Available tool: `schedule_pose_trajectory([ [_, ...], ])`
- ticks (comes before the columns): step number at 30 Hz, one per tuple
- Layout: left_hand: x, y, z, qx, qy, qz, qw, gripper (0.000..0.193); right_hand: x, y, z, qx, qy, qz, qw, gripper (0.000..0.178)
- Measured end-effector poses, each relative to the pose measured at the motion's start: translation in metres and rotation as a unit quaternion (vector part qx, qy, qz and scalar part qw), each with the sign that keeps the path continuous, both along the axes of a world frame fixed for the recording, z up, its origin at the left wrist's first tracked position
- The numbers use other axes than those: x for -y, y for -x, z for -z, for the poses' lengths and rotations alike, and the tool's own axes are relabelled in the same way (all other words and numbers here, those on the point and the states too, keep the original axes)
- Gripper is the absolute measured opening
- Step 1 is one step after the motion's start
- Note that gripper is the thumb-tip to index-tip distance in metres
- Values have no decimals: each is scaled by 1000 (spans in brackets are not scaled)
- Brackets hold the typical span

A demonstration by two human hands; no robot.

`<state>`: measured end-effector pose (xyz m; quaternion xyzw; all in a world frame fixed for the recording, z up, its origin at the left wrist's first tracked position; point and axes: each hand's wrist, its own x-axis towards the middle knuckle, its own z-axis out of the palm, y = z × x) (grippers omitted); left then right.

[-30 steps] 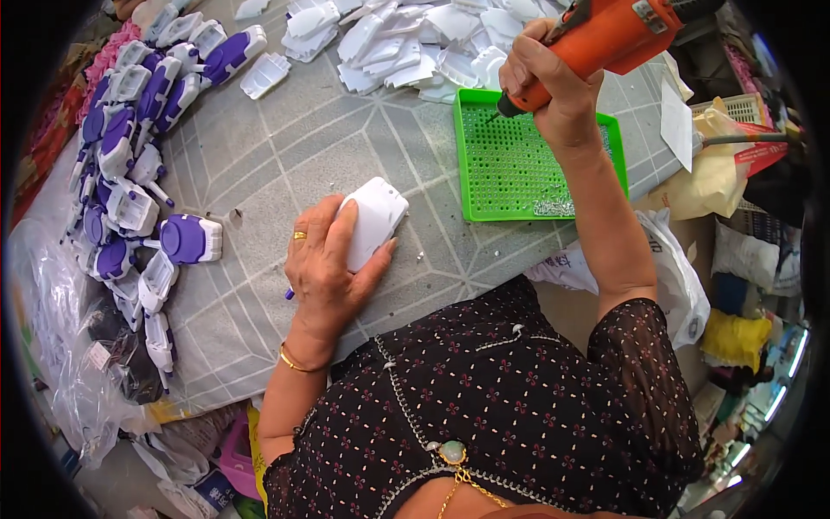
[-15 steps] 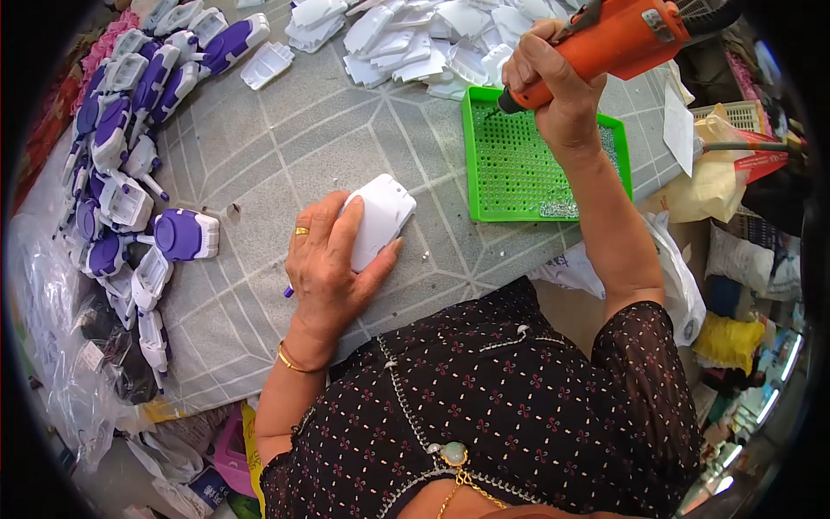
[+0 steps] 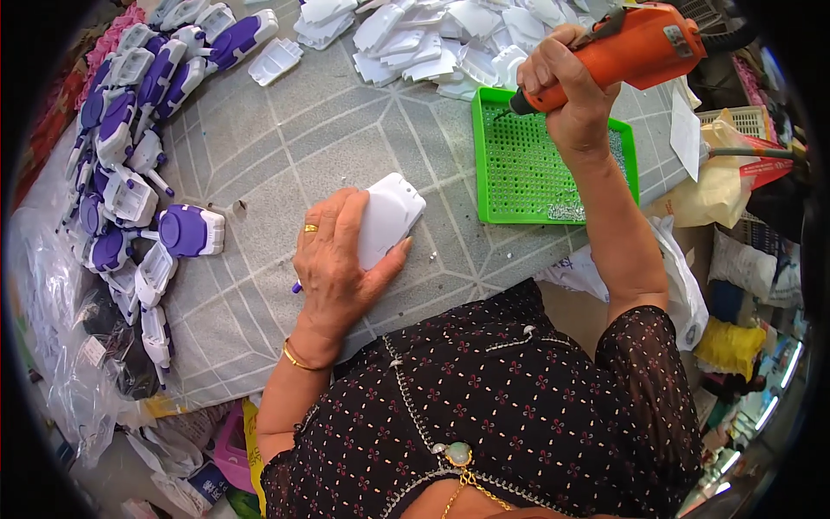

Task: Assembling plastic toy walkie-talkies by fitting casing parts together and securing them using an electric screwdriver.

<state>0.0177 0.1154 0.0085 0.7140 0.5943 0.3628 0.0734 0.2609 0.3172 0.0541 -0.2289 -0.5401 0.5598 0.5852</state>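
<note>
My left hand (image 3: 333, 251) is wrapped over a white plastic casing (image 3: 389, 216) that lies on the table, the thumb along one side and the fingers across its near end. A small purple tip (image 3: 296, 287) pokes out beside the hand; the casing's underside is hidden. My right hand (image 3: 575, 95) grips an orange electric screwdriver (image 3: 635, 52) by its body. The screwdriver's dark nose points down and left, with its bit above the far left part of a green perforated tray (image 3: 484, 186). Small silvery screws (image 3: 566, 212) lie in that tray.
Purple-and-white plastic units (image 3: 186, 232) are heaped along the left side. A pile of loose white covers (image 3: 424, 52) lies at the back, with a single white cover (image 3: 276, 62) left of it. The screwdriver's black cable (image 3: 733, 39) runs off right. Plastic bags (image 3: 683, 285) hang beyond the table's right edge.
The whole view has shifted slightly, so everything sits a little farther right. Both hands keep their grips, with the screwdriver still over the tray.
</note>
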Motion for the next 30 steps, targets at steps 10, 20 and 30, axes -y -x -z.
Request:
schedule_pose_trajectory([
  [10,0,0,1,-11,-5,7,1000,66,5,3,-5,33,-18,-3,999,11],
  [20,1,-2,0,-4,-24,-17,1000,59,35,11,-43,-50,-55,-166,983,16],
  [30,0,2,-1,-11,-24,-3,1000,60,68,58,-24,-31,-46,-224,973,16],
])
